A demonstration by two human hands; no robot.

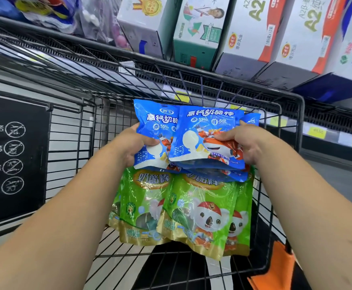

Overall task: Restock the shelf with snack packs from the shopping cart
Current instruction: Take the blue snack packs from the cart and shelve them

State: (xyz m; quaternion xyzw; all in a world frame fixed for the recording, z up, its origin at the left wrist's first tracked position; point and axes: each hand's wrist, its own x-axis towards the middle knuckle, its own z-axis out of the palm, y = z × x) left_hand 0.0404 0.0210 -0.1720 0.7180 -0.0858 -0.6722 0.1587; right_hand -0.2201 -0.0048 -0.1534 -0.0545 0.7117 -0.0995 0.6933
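- Head view: the left hand (132, 146) and the right hand (243, 143) are both extended into the shopping cart (300, 114).
- Left hand: fingers curled, thumb pressed on the face of the rear blue pack (156, 122), which it grasps by the left edge.
- Right hand: fingers curled behind the front blue pack (208, 130), with the thumb across its printed face. It grasps the pack by the right edge.
- The front blue pack overlaps the right part of the rear blue pack. Further blue packs (237, 175) are stacked directly beneath the front one; which hand supports them cannot be determined.
- All blue packs are held above the green snack packs (200, 214), which lie overlapping inside the cart, at its right side.
- A black panel (13, 158) with white pictograms hangs on the left cart wall.
- Beyond the cart, a shelf (328, 119) carries yellow price labels (317, 132) on its front rail. Above it stand boxes (250, 28) in a row.
- An orange fabric item (279, 266) is visible at the lower right, outside the cart wire.
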